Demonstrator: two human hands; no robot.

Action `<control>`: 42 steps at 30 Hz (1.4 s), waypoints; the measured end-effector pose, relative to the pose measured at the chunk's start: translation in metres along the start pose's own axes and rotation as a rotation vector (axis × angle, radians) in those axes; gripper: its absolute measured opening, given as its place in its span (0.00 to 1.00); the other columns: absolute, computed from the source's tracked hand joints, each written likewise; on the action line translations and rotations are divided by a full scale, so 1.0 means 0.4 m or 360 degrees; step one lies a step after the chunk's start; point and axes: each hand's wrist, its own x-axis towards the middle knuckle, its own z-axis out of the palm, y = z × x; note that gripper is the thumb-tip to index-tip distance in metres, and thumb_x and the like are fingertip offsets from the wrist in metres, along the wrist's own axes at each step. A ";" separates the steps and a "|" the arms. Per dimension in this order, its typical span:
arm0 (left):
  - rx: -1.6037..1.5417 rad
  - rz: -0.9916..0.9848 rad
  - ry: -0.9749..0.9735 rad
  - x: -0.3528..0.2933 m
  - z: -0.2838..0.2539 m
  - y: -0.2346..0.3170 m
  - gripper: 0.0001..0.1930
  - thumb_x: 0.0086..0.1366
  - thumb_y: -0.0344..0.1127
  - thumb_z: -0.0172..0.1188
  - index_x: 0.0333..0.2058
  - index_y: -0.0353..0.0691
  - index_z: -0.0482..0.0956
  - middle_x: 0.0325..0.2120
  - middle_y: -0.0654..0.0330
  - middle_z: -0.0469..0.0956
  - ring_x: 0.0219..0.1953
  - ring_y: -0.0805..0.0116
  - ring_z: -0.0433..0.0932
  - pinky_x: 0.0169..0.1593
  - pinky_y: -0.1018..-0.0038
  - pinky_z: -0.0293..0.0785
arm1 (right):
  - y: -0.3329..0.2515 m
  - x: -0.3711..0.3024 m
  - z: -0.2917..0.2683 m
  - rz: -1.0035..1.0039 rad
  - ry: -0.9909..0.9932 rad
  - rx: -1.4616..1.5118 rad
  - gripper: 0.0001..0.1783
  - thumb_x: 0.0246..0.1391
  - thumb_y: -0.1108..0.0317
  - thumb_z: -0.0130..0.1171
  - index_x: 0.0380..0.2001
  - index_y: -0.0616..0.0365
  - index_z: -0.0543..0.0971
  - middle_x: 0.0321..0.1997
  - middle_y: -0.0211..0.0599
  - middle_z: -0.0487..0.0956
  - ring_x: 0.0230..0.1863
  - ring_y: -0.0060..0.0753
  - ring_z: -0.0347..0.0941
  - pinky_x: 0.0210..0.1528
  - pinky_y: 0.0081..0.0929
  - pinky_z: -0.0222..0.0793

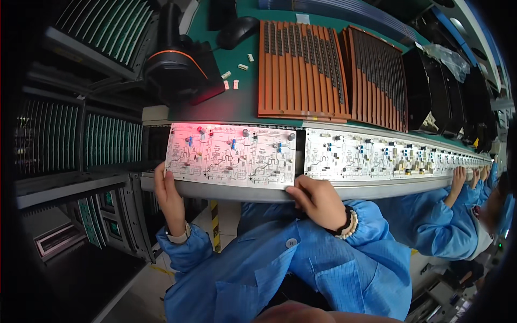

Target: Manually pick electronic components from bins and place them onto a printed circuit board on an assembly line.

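A white printed circuit board panel [229, 156] with three repeated sections, carrying small blue and dark components, lies along the rail in front of me. My left hand [171, 200] holds its lower left corner, with the fingers partly hidden at the edge. At the panel's lower right corner, my right hand [321, 203] is closed, its thumb and curled fingers gripping the edge. Red light falls on the panel's upper left part. Beyond it, on the bench, a black scanner [175, 70] with an orange line faces the panel.
More white boards [350, 156] line the rail to the right, where a co-worker in blue [447, 215] has hands over them. Two orange component trays [301, 75] lie on the green bench near a black mouse [238, 32] and several small white parts [236, 84]. Board racks [107, 140] stand left.
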 end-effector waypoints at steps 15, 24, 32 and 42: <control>0.0786 0.0088 -0.0134 0.002 0.004 -0.018 0.13 0.75 0.35 0.46 0.50 0.35 0.73 0.43 0.45 0.77 0.49 0.47 0.71 0.56 0.59 0.65 | 0.040 0.022 0.021 -0.0117 0.0130 -0.0447 0.15 0.64 0.60 0.58 0.28 0.62 0.74 0.21 0.55 0.75 0.25 0.62 0.73 0.28 0.49 0.67; 0.1069 0.0240 -0.0125 -0.002 0.010 -0.013 0.12 0.74 0.36 0.48 0.47 0.35 0.74 0.42 0.45 0.77 0.48 0.45 0.71 0.56 0.58 0.65 | 0.043 0.026 0.013 -0.0106 0.0114 -0.0585 0.18 0.65 0.59 0.56 0.26 0.61 0.73 0.19 0.54 0.75 0.24 0.59 0.75 0.28 0.50 0.69; 0.1363 0.0525 -0.0344 0.010 0.039 0.015 0.12 0.72 0.38 0.53 0.42 0.34 0.77 0.38 0.50 0.79 0.45 0.53 0.75 0.60 0.59 0.61 | 0.034 0.016 -0.011 -0.0168 0.0145 -0.0586 0.17 0.63 0.59 0.58 0.27 0.60 0.73 0.17 0.51 0.75 0.22 0.57 0.74 0.26 0.48 0.69; 0.1378 0.0889 -0.0386 0.060 0.133 0.216 0.10 0.68 0.33 0.58 0.43 0.33 0.79 0.39 0.49 0.80 0.46 0.49 0.76 0.55 0.61 0.68 | 0.073 -0.019 -0.069 -0.0471 -0.0066 -0.0508 0.15 0.64 0.58 0.54 0.32 0.60 0.73 0.22 0.47 0.78 0.27 0.55 0.77 0.30 0.46 0.72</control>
